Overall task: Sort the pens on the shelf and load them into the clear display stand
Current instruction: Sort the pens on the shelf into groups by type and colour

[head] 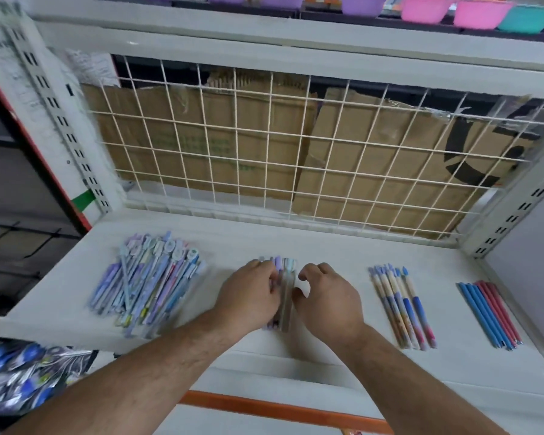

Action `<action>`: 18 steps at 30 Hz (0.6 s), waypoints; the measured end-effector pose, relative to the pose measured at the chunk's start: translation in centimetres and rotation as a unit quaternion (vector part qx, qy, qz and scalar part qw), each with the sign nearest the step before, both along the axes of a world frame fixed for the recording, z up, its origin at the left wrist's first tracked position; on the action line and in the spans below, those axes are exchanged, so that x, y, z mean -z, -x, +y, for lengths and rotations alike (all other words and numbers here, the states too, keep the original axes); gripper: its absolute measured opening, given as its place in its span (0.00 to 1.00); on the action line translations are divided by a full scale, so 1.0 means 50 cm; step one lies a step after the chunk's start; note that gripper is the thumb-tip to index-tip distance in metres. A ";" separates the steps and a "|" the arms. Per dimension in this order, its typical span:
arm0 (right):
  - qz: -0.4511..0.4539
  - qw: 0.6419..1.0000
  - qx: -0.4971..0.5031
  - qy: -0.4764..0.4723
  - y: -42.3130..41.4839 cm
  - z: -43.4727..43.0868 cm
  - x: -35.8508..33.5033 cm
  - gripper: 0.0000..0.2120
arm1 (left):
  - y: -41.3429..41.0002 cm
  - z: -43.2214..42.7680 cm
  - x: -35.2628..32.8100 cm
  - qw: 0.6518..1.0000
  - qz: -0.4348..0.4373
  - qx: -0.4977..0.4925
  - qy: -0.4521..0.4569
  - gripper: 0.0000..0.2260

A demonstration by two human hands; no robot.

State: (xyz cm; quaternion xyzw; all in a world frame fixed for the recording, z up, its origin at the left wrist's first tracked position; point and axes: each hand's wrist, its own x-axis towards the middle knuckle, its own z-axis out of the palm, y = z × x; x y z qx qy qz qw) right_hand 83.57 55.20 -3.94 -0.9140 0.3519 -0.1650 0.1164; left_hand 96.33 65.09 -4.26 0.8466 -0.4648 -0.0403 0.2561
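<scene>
Between the two hands, on the white shelf [343,246], lies a small bundle of pens [285,296], lengthwise away from the person. The left hand [252,293] has its fingers curled over the bundle's left side & grips it. The right hand [327,296] sits just beside the bundle w/ fingers bent and thumb at its right edge; whether it actually touches can't be told (motion blur). Well left of the left hand: a big loose pile of pens [151,284], mostly purple & pale blue, some w/ round toppers. Right of the right hand: a row of blue-capped pens [402,306], approx. side by side. Further right, near the shelf's side wall: blue and red pens [490,312] laid touching, blues on the left. Beyond the hands, a wire grid [296,152] w/ cardboard [233,146] behind it; above that, coloured bowls [481,14].
</scene>
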 end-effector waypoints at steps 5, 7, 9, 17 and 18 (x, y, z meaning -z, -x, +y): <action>0.003 1.000 -0.020 0.001 -0.081 0.057 0.003 0.08 | -0.077 0.078 -0.005 0.997 -0.039 -0.026 -0.064 0.10; 0.000 1.000 -0.031 -0.005 -0.108 0.080 0.006 0.09 | -0.101 0.106 -0.009 0.988 -0.090 -0.046 -0.116 0.11; -0.003 0.999 -0.036 -0.007 -0.129 0.102 0.009 0.10 | -0.123 0.134 -0.010 0.973 -0.139 -0.073 -0.171 0.14; 0.008 0.999 -0.041 -0.008 -0.170 0.150 0.013 0.10 | -0.183 0.183 -0.005 0.966 -0.135 -0.083 -0.205 0.11; 0.011 0.999 -0.038 -0.012 -0.171 0.152 0.012 0.10 | -0.186 0.183 -0.005 0.967 -0.131 -0.080 -0.201 0.09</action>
